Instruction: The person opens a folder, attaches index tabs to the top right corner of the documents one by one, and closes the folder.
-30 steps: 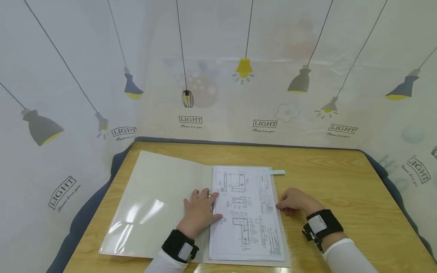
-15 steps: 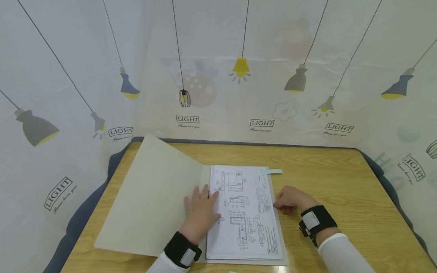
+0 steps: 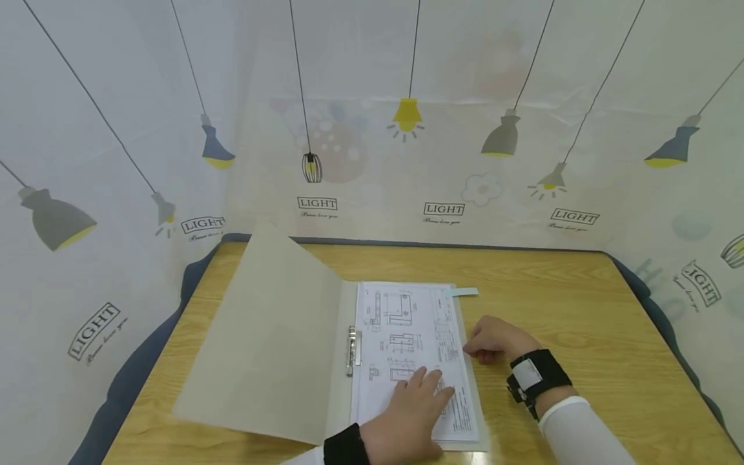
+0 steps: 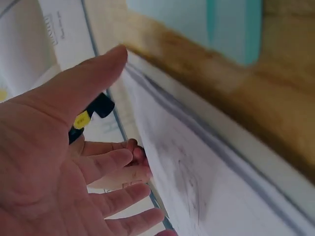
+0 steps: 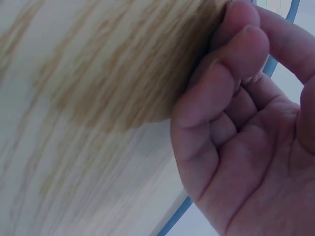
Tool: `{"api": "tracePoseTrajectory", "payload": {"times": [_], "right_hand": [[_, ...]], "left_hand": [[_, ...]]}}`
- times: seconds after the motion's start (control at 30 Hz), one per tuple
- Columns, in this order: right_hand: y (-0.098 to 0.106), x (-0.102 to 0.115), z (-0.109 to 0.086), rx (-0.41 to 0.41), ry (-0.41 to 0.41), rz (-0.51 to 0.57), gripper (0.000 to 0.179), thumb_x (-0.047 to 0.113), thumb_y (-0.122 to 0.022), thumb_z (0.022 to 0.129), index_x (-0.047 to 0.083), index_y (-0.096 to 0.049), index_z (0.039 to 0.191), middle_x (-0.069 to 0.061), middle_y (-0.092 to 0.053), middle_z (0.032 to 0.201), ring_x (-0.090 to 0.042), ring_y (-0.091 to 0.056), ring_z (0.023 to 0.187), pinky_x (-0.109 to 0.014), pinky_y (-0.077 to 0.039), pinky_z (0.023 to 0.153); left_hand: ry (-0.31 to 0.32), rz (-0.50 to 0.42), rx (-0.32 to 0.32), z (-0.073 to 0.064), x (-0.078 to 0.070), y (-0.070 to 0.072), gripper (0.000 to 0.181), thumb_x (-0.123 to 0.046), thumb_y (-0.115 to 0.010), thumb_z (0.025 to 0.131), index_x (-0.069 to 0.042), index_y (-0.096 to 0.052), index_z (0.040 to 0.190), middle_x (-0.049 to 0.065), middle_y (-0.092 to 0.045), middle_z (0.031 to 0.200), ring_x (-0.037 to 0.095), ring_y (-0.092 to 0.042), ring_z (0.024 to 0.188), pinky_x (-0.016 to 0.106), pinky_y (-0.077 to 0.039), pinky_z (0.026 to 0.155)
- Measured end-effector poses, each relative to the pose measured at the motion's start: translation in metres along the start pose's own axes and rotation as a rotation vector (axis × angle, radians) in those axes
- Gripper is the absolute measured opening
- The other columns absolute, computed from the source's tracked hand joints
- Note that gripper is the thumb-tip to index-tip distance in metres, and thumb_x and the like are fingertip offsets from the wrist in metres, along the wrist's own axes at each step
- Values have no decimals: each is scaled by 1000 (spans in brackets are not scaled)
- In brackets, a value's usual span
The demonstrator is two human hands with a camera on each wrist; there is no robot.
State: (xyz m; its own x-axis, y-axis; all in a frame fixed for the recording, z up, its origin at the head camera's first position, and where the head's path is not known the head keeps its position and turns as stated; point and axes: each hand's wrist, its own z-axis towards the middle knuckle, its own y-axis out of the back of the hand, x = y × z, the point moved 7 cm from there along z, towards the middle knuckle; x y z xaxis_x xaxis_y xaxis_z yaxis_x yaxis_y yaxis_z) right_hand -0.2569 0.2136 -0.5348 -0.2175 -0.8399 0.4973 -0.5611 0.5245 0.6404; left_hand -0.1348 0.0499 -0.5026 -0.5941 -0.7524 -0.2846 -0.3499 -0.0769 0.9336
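An opened file folder [image 3: 279, 342] lies on the table, with a stack of printed drawing sheets [image 3: 395, 303] on its right half. A metal clip [image 3: 351, 352] shows along its spine. My left hand [image 3: 409, 413] is spread over the lower part of the sheets, fingers fairly straight and holding nothing. In the left wrist view the palm of the left hand [image 4: 54, 167] faces the papers near their edge. My right hand [image 3: 500, 339] has curled fingers and pinches the right edge of the sheets; its fingertips [image 5: 241, 29] hide the exact grip in the right wrist view.
A pale blue tab [image 3: 463, 292] sticks out at the sheets' top right. The wooden table [image 3: 616, 336] meets a lamp-patterned curtain [image 3: 372, 174] around its back and sides. A turquoise flat object [image 4: 216, 24] lies beyond the folder's edge in the left wrist view.
My left hand has left the clip at the spine and moved right and nearer over the sheets, uncovering the clip. The folder's left cover has risen. My right hand stays at the sheets' edge.
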Motion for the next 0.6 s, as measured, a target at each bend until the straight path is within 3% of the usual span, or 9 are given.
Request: {"api": "tracePoseTrajectory", "payload": {"times": [0.17, 0.27, 0.4, 0.5, 0.6], "right_hand": [[-2, 0, 2, -7, 3, 1, 22, 18, -69, 83, 5, -66, 65, -2, -59, 56, -12, -53, 51, -22, -43, 50], [-2, 0, 3, -9, 10, 3, 22, 17, -69, 83, 5, -66, 65, -2, -59, 55, -12, -53, 50, -22, -43, 49], [-2, -1, 4, -13, 15, -3, 23, 16, -69, 83, 5, -66, 63, -2, -59, 55, -12, -53, 49, -22, -43, 48], [-1, -2, 3, -14, 14, 4, 22, 15, -69, 83, 5, -65, 64, -2, -59, 55, -12, -53, 50, -22, -43, 49], [-1, -1, 1, -10, 20, 11, 20, 14, -68, 83, 4, -66, 66, -2, -59, 56, -13, -54, 51, -23, -44, 49]], "left_hand": [[26, 41, -4, 4, 2, -3, 81, -50, -79, 69, -23, -45, 138, 1, -34, 147, 25, -34, 135, 45, -44, 98], [3, 13, -24, 5, 3, 1, 72, -47, -79, 71, -22, -52, 132, -2, -45, 135, 17, -46, 120, 35, -47, 93], [-42, -83, -81, 4, 2, 11, 58, -27, -76, 75, -18, -53, 128, -6, -57, 112, 4, -51, 88, 20, -47, 76], [-2, -191, -126, 3, 4, 21, 64, -10, -71, 76, -20, -46, 134, -7, -61, 107, -1, -49, 77, 15, -45, 66], [55, -267, -194, 1, 11, 30, 69, -5, -67, 78, -23, -40, 139, -5, -63, 109, -1, -52, 77, 16, -44, 62]]}}
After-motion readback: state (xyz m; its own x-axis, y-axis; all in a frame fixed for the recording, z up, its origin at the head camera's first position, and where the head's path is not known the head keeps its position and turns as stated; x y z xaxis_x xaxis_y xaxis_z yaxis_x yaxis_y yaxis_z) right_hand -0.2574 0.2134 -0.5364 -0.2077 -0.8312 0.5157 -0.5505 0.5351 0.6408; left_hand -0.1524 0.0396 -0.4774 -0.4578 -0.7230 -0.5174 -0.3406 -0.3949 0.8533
